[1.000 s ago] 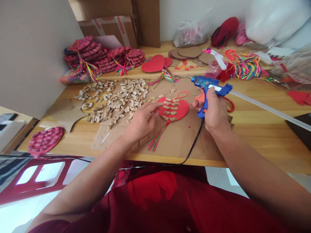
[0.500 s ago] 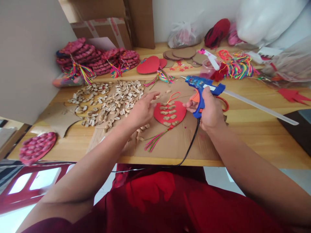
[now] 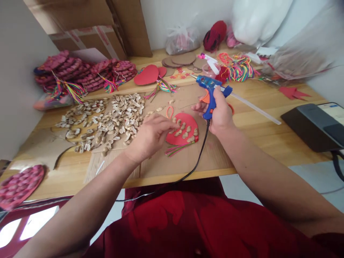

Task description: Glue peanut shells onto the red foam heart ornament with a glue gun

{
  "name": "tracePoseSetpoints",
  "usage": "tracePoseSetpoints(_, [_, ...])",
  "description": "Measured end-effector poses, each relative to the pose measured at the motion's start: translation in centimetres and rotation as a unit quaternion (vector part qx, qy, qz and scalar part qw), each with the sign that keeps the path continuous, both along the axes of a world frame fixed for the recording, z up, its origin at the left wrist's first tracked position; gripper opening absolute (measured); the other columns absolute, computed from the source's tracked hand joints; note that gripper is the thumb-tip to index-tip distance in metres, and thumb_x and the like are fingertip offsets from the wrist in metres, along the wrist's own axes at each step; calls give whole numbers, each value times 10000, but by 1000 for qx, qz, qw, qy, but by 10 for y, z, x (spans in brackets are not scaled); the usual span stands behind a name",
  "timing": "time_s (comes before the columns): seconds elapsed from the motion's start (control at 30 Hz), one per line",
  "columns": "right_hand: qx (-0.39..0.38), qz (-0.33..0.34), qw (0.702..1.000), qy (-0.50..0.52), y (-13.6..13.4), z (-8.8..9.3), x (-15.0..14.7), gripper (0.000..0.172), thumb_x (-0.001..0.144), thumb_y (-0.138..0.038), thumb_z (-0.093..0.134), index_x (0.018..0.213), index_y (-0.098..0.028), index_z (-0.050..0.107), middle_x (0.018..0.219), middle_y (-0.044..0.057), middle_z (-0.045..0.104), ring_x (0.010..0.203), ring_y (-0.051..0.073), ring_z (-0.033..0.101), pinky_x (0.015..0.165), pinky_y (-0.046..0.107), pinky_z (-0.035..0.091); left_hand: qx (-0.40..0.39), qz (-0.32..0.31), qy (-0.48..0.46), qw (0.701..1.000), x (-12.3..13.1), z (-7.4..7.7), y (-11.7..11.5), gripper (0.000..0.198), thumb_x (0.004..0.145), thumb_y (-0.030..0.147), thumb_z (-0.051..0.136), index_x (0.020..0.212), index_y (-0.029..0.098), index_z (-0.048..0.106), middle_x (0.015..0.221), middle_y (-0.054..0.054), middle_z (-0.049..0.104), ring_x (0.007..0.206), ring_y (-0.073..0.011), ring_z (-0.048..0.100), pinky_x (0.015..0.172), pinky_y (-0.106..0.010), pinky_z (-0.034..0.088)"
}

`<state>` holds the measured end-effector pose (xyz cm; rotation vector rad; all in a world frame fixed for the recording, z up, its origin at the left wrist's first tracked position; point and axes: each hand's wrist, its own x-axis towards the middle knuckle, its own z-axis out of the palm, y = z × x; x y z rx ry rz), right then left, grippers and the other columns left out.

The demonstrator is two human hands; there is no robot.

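While peanut shells (image 3: pixel 129 109) and a cord (image 3: pixel 200 156) flank the left hand (image 3: pixel 150 135), grip unclear, the right hand (image 3: pixel 221 116) clasps a glue gun (image 3: pixel 206 82).

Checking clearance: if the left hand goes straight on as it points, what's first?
Likely the peanut shells on the red heart, just ahead of the left hand; height above them is unclear.

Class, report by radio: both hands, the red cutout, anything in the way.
Right hand grips blue glue gun. Left hand at red cutout, contact unclear. Cutout lies on cardboard, bearing peanut shells. Black cord close by; left hand partly hides cutout.
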<state>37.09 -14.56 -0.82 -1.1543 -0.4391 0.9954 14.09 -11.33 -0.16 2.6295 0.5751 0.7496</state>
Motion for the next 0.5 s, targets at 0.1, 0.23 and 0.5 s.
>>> tracePoseSetpoints(0.1, [-28, -36, 998, -38, -9, 4, 3, 458, 1091, -495, 400, 792, -200, 583, 549, -25, 579, 484, 105, 597, 483, 224, 439, 11, -65, 33, 997, 17, 3, 3, 353, 1010, 112, 475, 1107, 250, 785, 1138, -38, 794, 1102, -206, 657, 1059, -428, 468])
tracePoseSetpoints(0.23, [-64, -9, 995, -78, -60, 7, 9, 434, 1060, -500, 470, 800, -189, 625, 517, -34, 527, 399, 109, 535, 362, 215, 345, -19, -128, 72, 989, 37, 2, 6, 355, 1022, 131, 454, 1114, 231, 782, 1116, -50, 790, 1108, -202, 657, 1126, -473, 423])
tracePoseSetpoints(0.5, [-233, 35, 971, -44, -178, 6, -4, 477, 917, -674, 599, 894, -202, 659, 518, -24, 532, 387, 132, 527, 334, 201, 327, -25, -190, 59, 980, 55, -14, 18, 276, 1005, 199, 535, 1120, 204, 786, 1163, -72, 790, 1154, -219, 643, 1050, -406, 494])
